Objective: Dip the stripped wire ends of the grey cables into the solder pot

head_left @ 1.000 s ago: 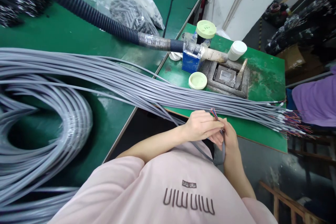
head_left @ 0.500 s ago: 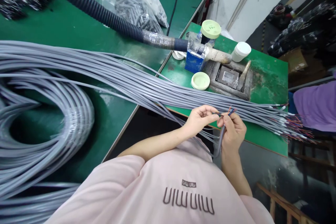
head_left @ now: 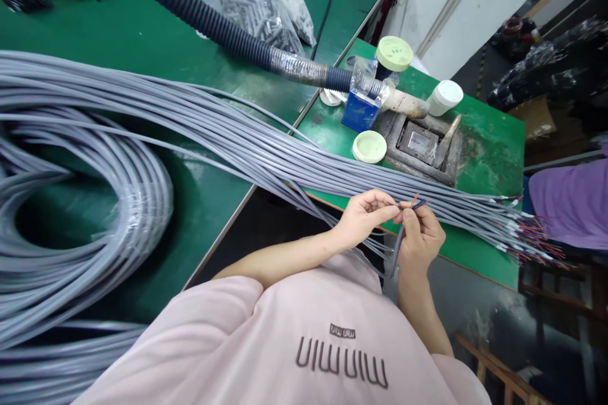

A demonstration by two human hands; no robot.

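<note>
My right hand [head_left: 420,233] is closed round the end of a grey cable [head_left: 394,252], whose loose part bends down toward my shirt. Thin red and blue wires [head_left: 418,204] fan out of that end above my right thumb. Thumb and fingers of my left hand [head_left: 368,218] are pinched at the wires, close to the right fingertips; what exactly lies in the pinch is mostly hidden. Just beyond both hands runs a thick bundle of grey cables [head_left: 285,155], its stripped ends [head_left: 532,234] showing coloured wires at the right.
A soldering pot [head_left: 420,142] with a scraper [head_left: 446,139] stands behind the bundle, under a black hose [head_left: 199,16]. Near it are a white jar [head_left: 445,97], a pale green lid [head_left: 369,147] and a blue box [head_left: 360,112]. Coiled cable [head_left: 142,215] lies left. A person's purple sleeve [head_left: 567,205] is at right.
The camera view has shifted slightly, so the bench things appear a little further right. Both hands stay together at the cable end, with only small finger movement.
</note>
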